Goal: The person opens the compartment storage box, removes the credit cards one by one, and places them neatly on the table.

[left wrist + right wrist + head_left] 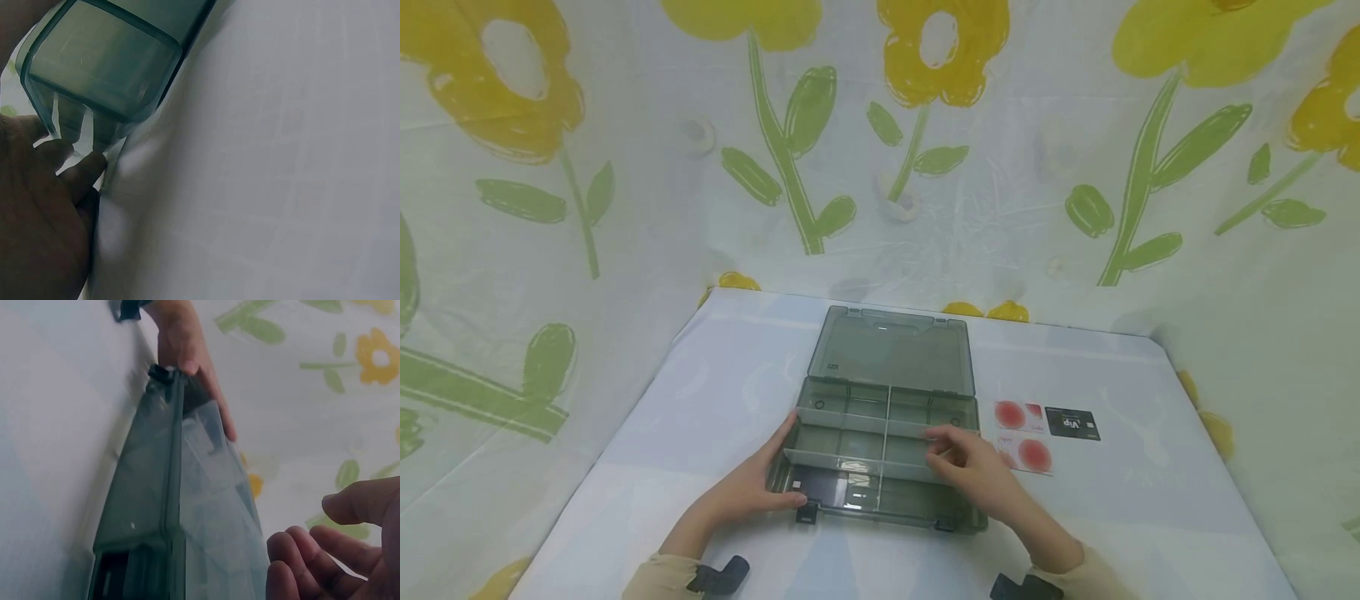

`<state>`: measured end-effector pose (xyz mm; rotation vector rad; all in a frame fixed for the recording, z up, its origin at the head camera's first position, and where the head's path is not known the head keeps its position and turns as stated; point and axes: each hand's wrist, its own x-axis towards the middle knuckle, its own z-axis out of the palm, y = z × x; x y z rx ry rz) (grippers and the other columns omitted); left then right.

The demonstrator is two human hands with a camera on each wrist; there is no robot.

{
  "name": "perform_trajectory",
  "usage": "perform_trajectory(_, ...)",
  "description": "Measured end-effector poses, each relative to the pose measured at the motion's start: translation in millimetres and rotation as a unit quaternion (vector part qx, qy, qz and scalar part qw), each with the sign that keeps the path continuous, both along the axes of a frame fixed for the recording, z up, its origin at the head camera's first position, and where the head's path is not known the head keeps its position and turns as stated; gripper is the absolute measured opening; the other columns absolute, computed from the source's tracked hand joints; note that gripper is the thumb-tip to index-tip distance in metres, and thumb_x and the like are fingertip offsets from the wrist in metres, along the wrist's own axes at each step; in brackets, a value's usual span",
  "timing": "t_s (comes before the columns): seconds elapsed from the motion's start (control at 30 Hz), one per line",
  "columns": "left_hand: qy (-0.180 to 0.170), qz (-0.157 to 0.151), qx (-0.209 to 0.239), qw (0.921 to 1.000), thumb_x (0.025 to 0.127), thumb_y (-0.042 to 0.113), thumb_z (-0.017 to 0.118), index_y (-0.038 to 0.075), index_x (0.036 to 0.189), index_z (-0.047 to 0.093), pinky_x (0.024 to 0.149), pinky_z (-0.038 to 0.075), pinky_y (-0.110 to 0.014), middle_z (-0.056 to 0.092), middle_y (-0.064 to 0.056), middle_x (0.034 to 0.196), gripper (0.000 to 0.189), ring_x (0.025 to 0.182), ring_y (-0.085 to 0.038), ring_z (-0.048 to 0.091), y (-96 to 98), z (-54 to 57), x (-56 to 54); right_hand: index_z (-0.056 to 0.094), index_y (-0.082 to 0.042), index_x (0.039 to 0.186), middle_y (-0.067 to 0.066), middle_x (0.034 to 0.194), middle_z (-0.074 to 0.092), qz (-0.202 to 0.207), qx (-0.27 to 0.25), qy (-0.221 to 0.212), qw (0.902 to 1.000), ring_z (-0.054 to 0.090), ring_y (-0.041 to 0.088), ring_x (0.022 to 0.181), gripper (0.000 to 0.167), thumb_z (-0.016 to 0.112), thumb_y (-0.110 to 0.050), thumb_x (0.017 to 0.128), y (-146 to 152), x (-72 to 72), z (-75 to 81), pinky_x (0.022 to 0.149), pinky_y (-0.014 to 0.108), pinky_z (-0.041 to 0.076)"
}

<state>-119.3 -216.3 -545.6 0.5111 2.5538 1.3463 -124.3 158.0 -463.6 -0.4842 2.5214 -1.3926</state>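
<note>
A grey-green see-through storage box (850, 521) stands on the table with its lid (891, 350) folded back. Clear dividers (842, 419) split it into several compartments. My left hand (748, 487) holds its front left corner, thumb at the front rim and fingers along the left side. Over the right side of the box is my right hand (981, 475), its fingers loosely bent and nothing between them and the thumb in the right wrist view. Inside the front left compartment lies a dark card (820, 486) beside a paler piece.
Right of the box, two red-and-white cards (1025, 452) lie one behind the other on the white table (1120, 500). A black card marked Vip (1072, 423) lies beside them. Flower-printed cloth (1000, 217) walls the table at the back and sides.
</note>
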Motion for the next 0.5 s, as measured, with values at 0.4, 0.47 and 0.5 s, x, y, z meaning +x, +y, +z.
perform_trajectory(0.4,-0.002,0.005,-0.005,1.0000,0.076,0.044,0.088,0.025,0.165,-0.003,0.116,0.025,-0.068,0.006,-0.019,0.169,0.128,0.151,-0.048,0.016,0.0,-1.7,-0.4,0.066,-0.012,0.130,-0.007,0.103,0.070,0.100,-0.003,-0.015,0.9948,0.067,0.010,0.093,0.035,0.067,-0.028,0.099,-51.8,4.5,1.5,0.080,0.027,0.057)
perform_trajectory(0.47,-0.002,0.005,-0.005,1.0000,0.076,0.044,0.088,0.025,0.165,-0.003,0.116,0.025,-0.068,0.006,-0.019,0.169,0.128,0.151,-0.047,0.016,0.1,-1.6,-0.6,0.066,-0.013,0.131,-0.009,0.103,0.070,0.106,0.002,-0.006,0.9943,0.067,0.008,0.094,0.035,0.067,-0.028,0.099,-60.2,4.1,0.3,0.082,0.026,0.058)
perform_trajectory(0.5,-0.003,0.005,-0.004,1.0000,0.076,0.044,0.088,0.025,0.165,-0.003,0.116,0.025,-0.068,0.006,-0.019,0.169,0.128,0.150,-0.048,0.017,0.0,-1.6,-0.6,0.066,-0.014,0.131,-0.009,0.104,0.070,0.110,0.002,-0.003,0.9940,0.067,0.007,0.094,0.035,0.067,-0.028,0.099,-64.4,4.1,0.4,0.082,0.026,0.058)
